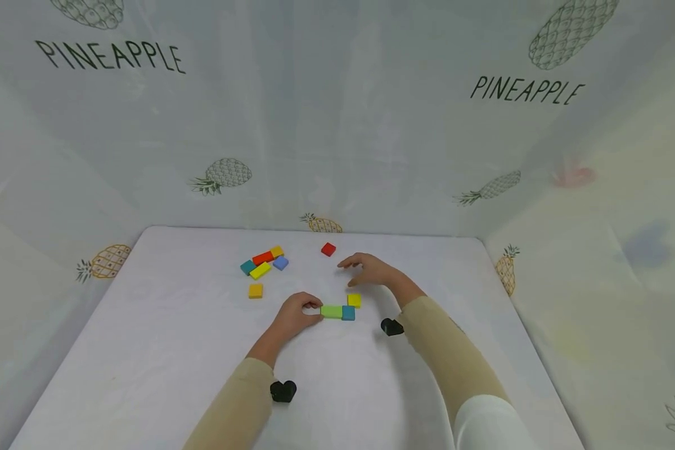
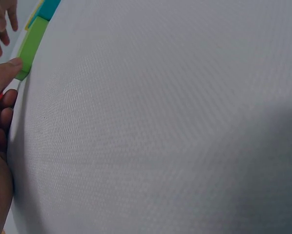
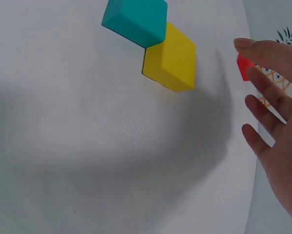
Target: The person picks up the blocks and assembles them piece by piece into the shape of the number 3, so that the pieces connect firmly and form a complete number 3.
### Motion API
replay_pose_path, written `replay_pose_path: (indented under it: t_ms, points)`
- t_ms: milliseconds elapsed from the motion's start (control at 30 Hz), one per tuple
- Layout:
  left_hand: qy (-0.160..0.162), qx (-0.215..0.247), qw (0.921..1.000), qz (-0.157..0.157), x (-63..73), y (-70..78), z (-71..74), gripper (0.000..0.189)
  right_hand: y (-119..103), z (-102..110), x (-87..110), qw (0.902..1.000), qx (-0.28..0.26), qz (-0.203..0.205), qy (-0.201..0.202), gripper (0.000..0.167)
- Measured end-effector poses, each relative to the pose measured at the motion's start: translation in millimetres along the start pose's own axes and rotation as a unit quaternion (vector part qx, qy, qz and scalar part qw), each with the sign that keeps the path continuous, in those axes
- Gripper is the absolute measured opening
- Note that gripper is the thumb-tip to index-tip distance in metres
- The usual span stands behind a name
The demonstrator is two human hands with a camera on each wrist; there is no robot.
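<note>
White table (image 1: 129, 362), pale sheet behind (image 1: 326, 112), printed green pineapple (image 1: 229, 172), orange pineapple (image 1: 110, 261), dark "PINEAPPLE" lettering (image 1: 116, 55)

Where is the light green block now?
In the head view, the light green block lies below centre, between the left hand and a teal block on its right.

Green block (image 1: 331, 312), teal block (image 1: 348, 313), red block (image 1: 329, 249); pineapple-print backdrop (image 1: 337, 131).

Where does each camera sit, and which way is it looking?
Head: on the head, facing forward and down at the white table; left hand, right hand and beige sleeves show.
Left wrist: on that wrist, looking over the table, light green block at upper left; both hands partly show.
Right wrist: on that wrist, facing a teal block and a yellow block; only the right hand shows.
Head and right wrist share those two blocks.
</note>
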State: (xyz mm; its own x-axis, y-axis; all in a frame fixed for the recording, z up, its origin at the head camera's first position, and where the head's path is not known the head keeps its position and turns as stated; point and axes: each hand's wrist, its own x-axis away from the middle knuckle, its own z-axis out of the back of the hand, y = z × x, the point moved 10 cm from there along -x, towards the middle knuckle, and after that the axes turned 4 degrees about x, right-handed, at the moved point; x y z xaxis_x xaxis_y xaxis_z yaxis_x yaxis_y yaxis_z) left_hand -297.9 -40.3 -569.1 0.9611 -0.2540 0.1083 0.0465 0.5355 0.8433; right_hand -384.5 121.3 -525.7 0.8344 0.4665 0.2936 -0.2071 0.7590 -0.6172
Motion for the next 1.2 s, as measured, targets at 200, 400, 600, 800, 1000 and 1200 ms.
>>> replay_pose_path:
  t_ms: [200,400,600,800,1000,1200]
  points:
    - [-0.004,0.000,1.0000,-0.008,-1.1,-1.1,-0.2,0.027,1,2,-14.4,0.9987,-0.001,-0.028,0.043,0.046]
    - [-0.005,-0.003,0.9999,-0.012,-2.4,-2.9,-1.2,0.027,-2,2,-31.4,0.9960,0.030,-0.012,0.083,0.051]
    - [-0.004,-0.007,0.9999,-0.014,-3.5,-3.8,-1.4,0.027,2,-2,-49.4,0.9920,0.079,-0.025,0.095,0.056]
    - [-0.003,-0.007,0.9999,-0.015,-3.5,-2.5,-1.2,0.027,8,-6,-63.0,0.9883,0.109,-0.044,0.096,0.066]
    - [0.003,-0.006,0.9996,-0.027,-3.1,0.3,0.6,0.026,7,-5,-69.4,0.9851,0.131,-0.053,0.098,0.067]
    - [0.005,-0.007,0.9993,-0.036,-3.1,1.8,0.7,0.024,6,-6,-73.6,0.9802,0.158,-0.065,0.100,0.066]
